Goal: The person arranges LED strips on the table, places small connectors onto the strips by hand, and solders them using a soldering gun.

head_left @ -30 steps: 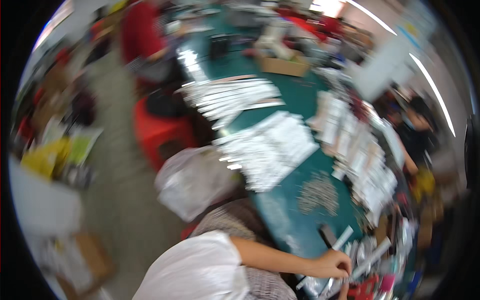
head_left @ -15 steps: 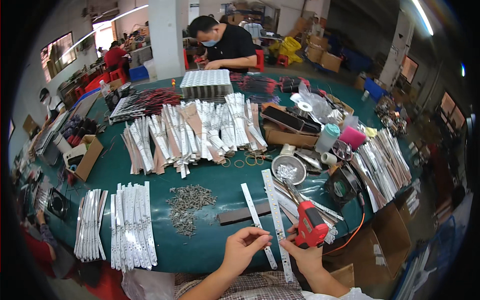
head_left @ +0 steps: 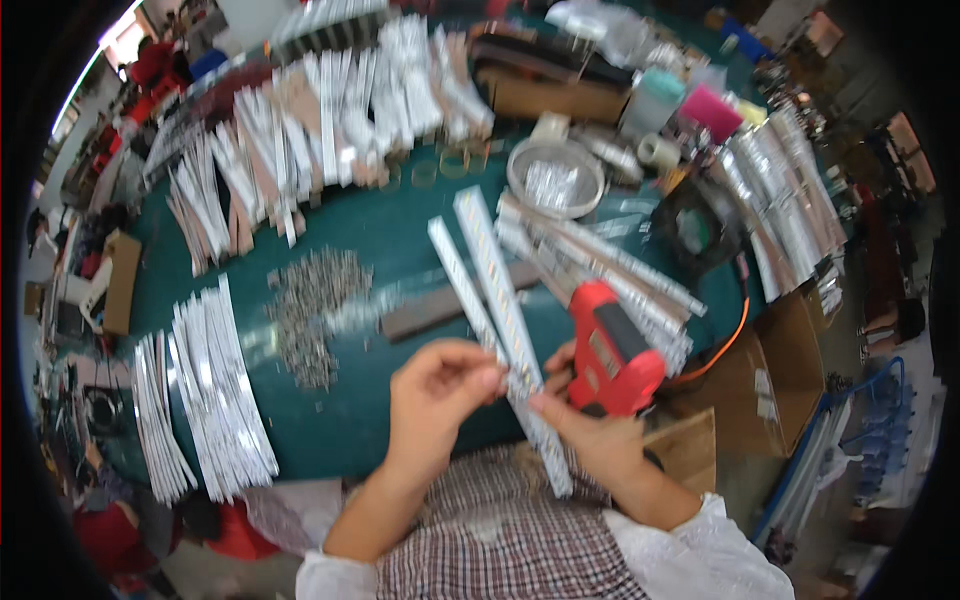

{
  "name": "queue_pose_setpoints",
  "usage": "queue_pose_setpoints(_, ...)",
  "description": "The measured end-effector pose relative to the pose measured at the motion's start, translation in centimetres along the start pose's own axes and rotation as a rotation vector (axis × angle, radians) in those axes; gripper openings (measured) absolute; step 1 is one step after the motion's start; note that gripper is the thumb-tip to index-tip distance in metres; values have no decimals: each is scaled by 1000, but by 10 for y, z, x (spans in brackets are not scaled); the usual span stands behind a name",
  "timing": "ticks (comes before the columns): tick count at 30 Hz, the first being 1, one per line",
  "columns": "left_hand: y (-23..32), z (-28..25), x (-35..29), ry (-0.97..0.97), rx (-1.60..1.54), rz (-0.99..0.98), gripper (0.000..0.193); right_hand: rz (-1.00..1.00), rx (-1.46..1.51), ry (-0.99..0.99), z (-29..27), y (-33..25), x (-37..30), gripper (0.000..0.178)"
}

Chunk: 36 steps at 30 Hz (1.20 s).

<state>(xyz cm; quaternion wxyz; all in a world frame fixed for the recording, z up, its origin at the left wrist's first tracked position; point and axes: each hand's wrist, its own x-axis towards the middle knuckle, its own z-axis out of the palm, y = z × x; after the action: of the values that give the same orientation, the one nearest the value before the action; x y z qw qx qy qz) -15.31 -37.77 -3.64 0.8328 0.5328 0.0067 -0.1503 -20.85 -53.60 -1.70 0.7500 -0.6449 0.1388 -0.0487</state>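
My right hand (head_left: 600, 435) holds a white LED strip (head_left: 490, 265) between thumb and fingers, its lower end reaching toward my lap. The same hand also grips a red-and-black gun-shaped tool (head_left: 612, 345), which looks like a soldering gun. My left hand (head_left: 435, 400) is closed in a pinch beside the strip's middle; whatever sits between its fingertips is too small and blurred to make out. Just left of the held strip, a narrower white strip (head_left: 455, 275) slants across a dark brown bar (head_left: 410, 318) on the green table (head_left: 400, 220).
A pile of small grey pieces (head_left: 315, 300) lies left of the bar. Bundled strips (head_left: 220, 390) stand further left, more (head_left: 330, 110) at the back. A round bowl (head_left: 556, 178) with shiny bits, a black fan (head_left: 695, 228) and cardboard boxes (head_left: 740, 375) are to the right.
The view has tilted downward, and the person across the table is out of sight. My left fingertips have come in against the held strip. The soldering gun stays in my right hand.
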Motion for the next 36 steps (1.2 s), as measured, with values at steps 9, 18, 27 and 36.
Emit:
queue_pose_setpoints(9, -8, -19, 5, -3, -54, -183, 21, 7, -103, 14, 11, 4, 6, 38)
queue_pose_setpoints(18, -11, -28, -11, -6, -58, -171, 21, 8, -80, -12, 20, 11, -4, 40)
queue_pose_setpoints(27, -12, -37, 2, -12, -96, -168, 19, 28, -100, -14, 29, 13, 7, 40)
queue_pose_setpoints(36, -5, -46, -6, 14, -260, -180, 12, 80, -102, 35, 36, 11, 3, 53)
